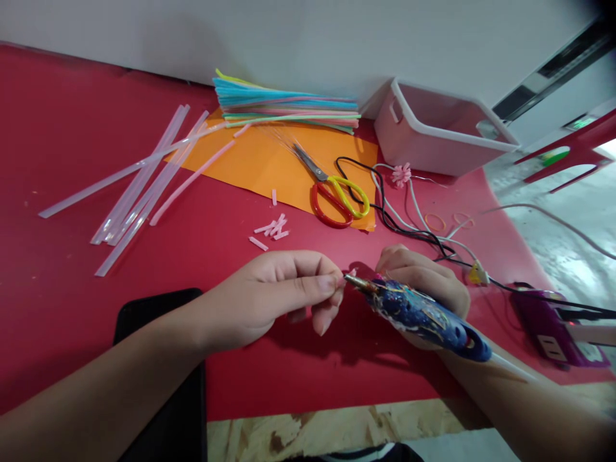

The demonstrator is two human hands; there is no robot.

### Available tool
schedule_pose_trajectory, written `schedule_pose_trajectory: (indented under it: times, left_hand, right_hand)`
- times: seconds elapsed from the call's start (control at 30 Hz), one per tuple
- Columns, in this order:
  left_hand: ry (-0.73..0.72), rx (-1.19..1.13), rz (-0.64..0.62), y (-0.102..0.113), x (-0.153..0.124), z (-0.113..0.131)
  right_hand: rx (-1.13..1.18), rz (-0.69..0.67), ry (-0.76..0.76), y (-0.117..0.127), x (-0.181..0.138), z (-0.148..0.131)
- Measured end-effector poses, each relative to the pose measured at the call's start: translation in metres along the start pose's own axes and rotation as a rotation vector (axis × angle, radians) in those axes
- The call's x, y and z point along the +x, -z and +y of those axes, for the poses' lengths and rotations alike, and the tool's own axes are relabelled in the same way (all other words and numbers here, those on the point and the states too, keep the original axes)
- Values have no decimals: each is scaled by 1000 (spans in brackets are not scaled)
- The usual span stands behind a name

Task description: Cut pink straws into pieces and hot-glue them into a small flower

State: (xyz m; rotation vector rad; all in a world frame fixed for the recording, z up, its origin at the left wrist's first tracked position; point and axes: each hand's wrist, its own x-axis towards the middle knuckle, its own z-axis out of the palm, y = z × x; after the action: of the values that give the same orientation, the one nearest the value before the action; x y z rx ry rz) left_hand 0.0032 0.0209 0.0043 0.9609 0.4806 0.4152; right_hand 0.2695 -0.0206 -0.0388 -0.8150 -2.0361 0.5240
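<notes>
My left hand (283, 292) pinches a small pink piece (347, 277) between thumb and forefinger, just above the red table cover (72, 269). My right hand (423, 282) grips a dark blue glue gun (423, 314), whose metal nozzle (356, 281) touches or nearly touches the pink piece. A clear glue stick pokes out of the gun's back end. Several short pink cut bits (272, 230) lie beyond my left hand.
Long clear glue sticks (139, 192) lie at the left. An orange sheet (269, 167) carries red-and-yellow scissors (337, 196) and a bundle of coloured straws (289, 106). A white bin (433, 131), a small pink flower (401, 173), cables (409, 224), a purple power strip (553, 327) and a black phone (163, 372) surround them.
</notes>
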Motion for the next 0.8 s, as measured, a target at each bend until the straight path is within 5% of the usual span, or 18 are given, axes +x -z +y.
schedule_pose_trajectory:
  times: [0.43, 0.8]
  left_hand:
    - [-28, 15, -20, 2, 0, 0]
    - [-26, 44, -16, 2, -3, 0]
  right_hand:
    - [61, 61, 39, -3, 2, -1]
    - [-25, 84, -161, -4, 15, -25]
